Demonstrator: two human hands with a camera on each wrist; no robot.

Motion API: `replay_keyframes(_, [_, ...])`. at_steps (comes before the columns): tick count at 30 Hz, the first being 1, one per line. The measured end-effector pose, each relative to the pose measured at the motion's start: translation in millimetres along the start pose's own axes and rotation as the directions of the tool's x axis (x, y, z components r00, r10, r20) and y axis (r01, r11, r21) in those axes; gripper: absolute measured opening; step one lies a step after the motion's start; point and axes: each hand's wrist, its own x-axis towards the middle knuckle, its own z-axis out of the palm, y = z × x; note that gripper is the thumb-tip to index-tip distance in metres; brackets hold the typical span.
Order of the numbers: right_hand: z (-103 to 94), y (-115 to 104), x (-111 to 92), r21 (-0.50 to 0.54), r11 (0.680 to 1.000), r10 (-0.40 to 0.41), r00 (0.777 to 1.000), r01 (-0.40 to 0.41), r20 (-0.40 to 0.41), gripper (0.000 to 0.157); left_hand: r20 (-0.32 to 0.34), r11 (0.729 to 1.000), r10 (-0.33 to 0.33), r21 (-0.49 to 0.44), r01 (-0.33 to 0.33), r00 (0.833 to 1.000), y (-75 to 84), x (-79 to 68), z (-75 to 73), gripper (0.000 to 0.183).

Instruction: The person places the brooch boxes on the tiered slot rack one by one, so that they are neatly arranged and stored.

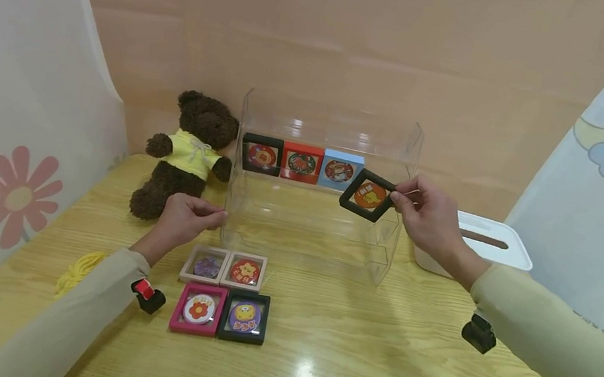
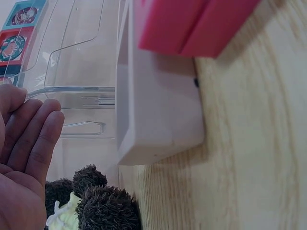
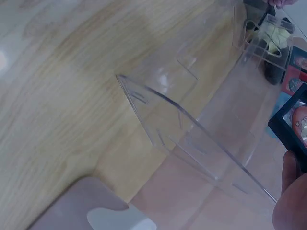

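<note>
My right hand (image 1: 429,217) pinches one corner of a black square badge frame (image 1: 368,196), which holds a round orange badge with a yellow thumbs-up. The frame is tilted, in front of the right part of a clear acrylic display rack (image 1: 311,222). Fingertips of my left hand (image 1: 184,221) pinch the rack's left side edge, low down. Along the rack's upper shelf stand a black frame (image 1: 261,155), a red frame (image 1: 302,163) and a light blue frame (image 1: 342,170), side by side. The right wrist view shows only part of the held frame (image 3: 285,125).
Two pale frames (image 1: 223,268), a pink frame (image 1: 197,310) and another black frame (image 1: 244,317) lie on the table before the rack. A brown teddy bear (image 1: 189,158) leans at the left. Yellow cord (image 1: 81,269) lies near my left sleeve; a white-lidded box (image 1: 497,234) stands right.
</note>
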Motion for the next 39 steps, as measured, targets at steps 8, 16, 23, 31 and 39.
replay_keyframes(8, [-14.7, -8, 22, -0.041, 0.999, -0.013, 1.0, 0.012, -0.022, 0.009, -0.017, 1.0, 0.017, 0.006, -0.017, 1.0, -1.5, -1.4, -1.1, 0.026])
replay_keyframes(16, [-26.6, -7, 40, -0.139, 0.989, -0.072, 0.994, 0.059, -0.088, 0.012, -0.011, 1.0, 0.026, -0.005, -0.026, 1.0, -3.4, -2.0, -1.5, 0.026])
replay_keyframes(23, [-34.8, -5, 51, -0.188, 0.982, -0.051, 0.992, 0.028, -0.118, 0.012, 0.002, 0.999, 0.035, -0.032, -0.034, 0.999, -4.7, -1.4, -1.5, 0.027])
replay_keyframes(31, [-35.4, -4, 57, -0.216, 0.976, -0.031, 0.989, -0.002, -0.148, 0.012, 0.01, 0.998, 0.028, -0.051, -0.027, 1.0, -1.0, -2.8, -0.8, 0.027])
replay_keyframes(39, [-27.4, 1, 58, -0.217, 0.976, -0.007, 0.987, -0.028, -0.16, 0.012, 0.016, 0.999, 0.021, -0.038, -0.02, 1.0, -2.7, -2.5, 0.3, 0.028])
